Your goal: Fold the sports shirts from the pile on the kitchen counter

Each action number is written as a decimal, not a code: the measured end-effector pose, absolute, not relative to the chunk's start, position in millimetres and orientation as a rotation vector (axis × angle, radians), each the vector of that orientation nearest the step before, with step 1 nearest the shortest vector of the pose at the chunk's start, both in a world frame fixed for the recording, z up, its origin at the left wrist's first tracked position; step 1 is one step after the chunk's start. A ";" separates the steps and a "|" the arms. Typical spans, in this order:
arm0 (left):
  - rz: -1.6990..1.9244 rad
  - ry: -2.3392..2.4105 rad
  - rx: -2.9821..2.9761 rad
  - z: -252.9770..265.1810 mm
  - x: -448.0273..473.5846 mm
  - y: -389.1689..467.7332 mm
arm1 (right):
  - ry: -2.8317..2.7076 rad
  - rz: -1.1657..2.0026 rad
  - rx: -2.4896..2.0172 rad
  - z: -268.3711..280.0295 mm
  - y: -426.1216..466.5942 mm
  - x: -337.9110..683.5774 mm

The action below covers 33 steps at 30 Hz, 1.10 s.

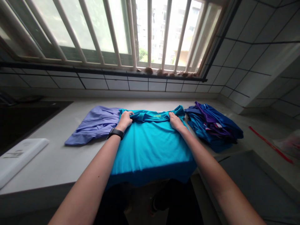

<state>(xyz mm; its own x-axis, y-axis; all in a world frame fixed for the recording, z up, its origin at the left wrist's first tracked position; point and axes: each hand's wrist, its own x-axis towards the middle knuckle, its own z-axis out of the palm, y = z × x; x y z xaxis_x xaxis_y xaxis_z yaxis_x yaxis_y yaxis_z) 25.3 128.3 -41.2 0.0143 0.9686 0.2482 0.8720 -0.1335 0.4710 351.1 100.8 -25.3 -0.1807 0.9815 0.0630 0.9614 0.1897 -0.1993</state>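
Clearly, we have a blue shirt (152, 150) spread on the table (56, 165) between a purple garment (97, 123) and a clothes pile (217, 125), its near end drooping over the front edge. We judge it light, soft and limp, with nothing to break; the smooth fabric may slide easily and will likely wrinkle rather than hold a shape, so the places to take hold are two well-parted spots along the gathered far end, with the fabric drawn taut between them. Our left grip (126, 120) pinches the gathers near the far left, fingers bent over them with little gap; our right grip (175, 120) pinches the same bunched band toward the right, though we cannot tell how far the thumbs reach beneath, as fabric and fingers hide them
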 end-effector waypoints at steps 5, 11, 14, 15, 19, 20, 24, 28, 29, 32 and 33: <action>0.734 1.912 2.074 -40.5 22.1 135.4 | -2.273 0.177 -1.882 -27.2 106.5 351.3; 0.793 1.897 2.036 -43.0 22.4 136.4 | -2.237 0.200 -1.862 -32.1 111.5 352.4; 0.833 1.911 2.000 -45.5 24.4 131.7 | -2.218 0.202 -1.837 -35.0 112.4 352.2; 0.849 1.910 1.991 -45.9 25.1 129.9 | -2.210 0.205 -1.832 -35.7 112.5 352.0; 0.883 1.903 1.952 -44.7 27.6 124.3 | -2.167 0.221 -1.816 -36.5 111.4 351.0; 0.887 1.900 1.941 -43.9 28.0 123.5 | -2.163 0.228 -1.809 -36.0 111.0 350.9; 0.895 1.895 1.915 -41.7 28.9 123.8 | -2.160 0.254 -1.803 -32.1 111.0 350.9; 0.900 1.903 1.908 -41.6 30.4 124.4 | -2.172 0.240 -1.784 -29.3 112.6 350.5; 0.904 1.906 1.908 -41.4 31.4 123.4 | -2.171 0.243 -1.782 -29.5 112.7 350.3; 0.912 1.934 1.902 -38.0 36.2 118.4 | -2.147 0.264 -1.802 -32.4 112.4 350.1; 0.907 1.945 1.904 -35.3 38.1 116.5 | -2.140 0.268 -1.806 -33.6 112.5 350.2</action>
<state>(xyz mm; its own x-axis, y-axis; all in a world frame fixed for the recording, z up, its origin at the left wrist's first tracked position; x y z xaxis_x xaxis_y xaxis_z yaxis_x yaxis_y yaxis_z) 38.1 116.5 -35.3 -0.0984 0.9684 0.2293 0.7984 -0.0607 0.5990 350.2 112.5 -33.6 -0.1444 0.9814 0.1265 0.9199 0.1803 -0.3484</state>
